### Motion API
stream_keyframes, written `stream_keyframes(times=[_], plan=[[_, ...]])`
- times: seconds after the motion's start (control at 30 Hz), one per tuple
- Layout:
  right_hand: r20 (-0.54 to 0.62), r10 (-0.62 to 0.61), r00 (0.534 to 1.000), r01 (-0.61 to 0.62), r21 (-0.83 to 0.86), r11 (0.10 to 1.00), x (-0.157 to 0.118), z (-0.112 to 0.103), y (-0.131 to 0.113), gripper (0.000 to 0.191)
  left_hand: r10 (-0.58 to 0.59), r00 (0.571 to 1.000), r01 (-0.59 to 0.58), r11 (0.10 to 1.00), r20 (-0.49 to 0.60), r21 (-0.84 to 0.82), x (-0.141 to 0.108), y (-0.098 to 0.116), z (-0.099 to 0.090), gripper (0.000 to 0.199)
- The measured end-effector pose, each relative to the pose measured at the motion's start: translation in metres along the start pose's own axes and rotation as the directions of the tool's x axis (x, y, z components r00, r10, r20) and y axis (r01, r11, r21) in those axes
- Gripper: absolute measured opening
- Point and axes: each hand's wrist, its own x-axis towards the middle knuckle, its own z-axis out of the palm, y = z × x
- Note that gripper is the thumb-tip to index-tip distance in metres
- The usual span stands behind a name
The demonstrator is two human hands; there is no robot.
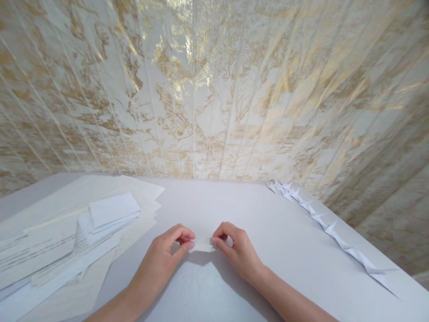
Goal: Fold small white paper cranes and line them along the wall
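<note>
A small piece of folded white paper (202, 245) is stretched between my two hands, just above the white table. My left hand (170, 248) pinches its left end between thumb and forefinger. At the right end, my right hand (236, 246) pinches it the same way. Fingertips cover both ends of the paper, so its full shape cannot be made out.
On the left of the table (214, 201) lie large pale sheets (144, 185), with folded and printed papers (114, 210) stacked on them. A row of folded paper cranes (331, 230) lines the right edge. A gold-patterned curtain (201, 89) hangs behind.
</note>
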Motion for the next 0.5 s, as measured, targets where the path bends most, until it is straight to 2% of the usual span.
stream_keyframes(times=[0.1,0.2,0.3,0.37,0.5], plan=[[-0.010,0.033,0.999,-0.033,0.011,0.999,0.002,-0.004,0.003,0.013,0.016,1.000,-0.015,1.000,-0.018,0.021,0.002,-0.003,-0.007,0.012],[0.014,0.021,1.000,-0.022,0.011,1.000,0.002,-0.003,0.003,0.013,0.065,0.998,-0.065,0.997,0.008,0.047,0.003,-0.005,-0.007,0.019],[0.099,-0.091,0.991,0.096,-0.043,0.994,0.002,0.004,-0.004,0.014,0.121,0.986,-0.131,0.987,0.116,0.090,0.001,-0.004,-0.001,0.014],[0.156,-0.192,0.969,0.209,-0.103,0.972,0.004,0.009,-0.012,0.016,0.099,0.983,-0.117,0.987,0.157,0.114,-0.001,-0.002,0.004,0.004],[0.153,-0.276,0.949,0.300,-0.162,0.940,0.013,0.002,-0.027,0.018,0.119,0.988,-0.125,0.990,0.099,0.059,0.000,0.000,0.006,0.024]])
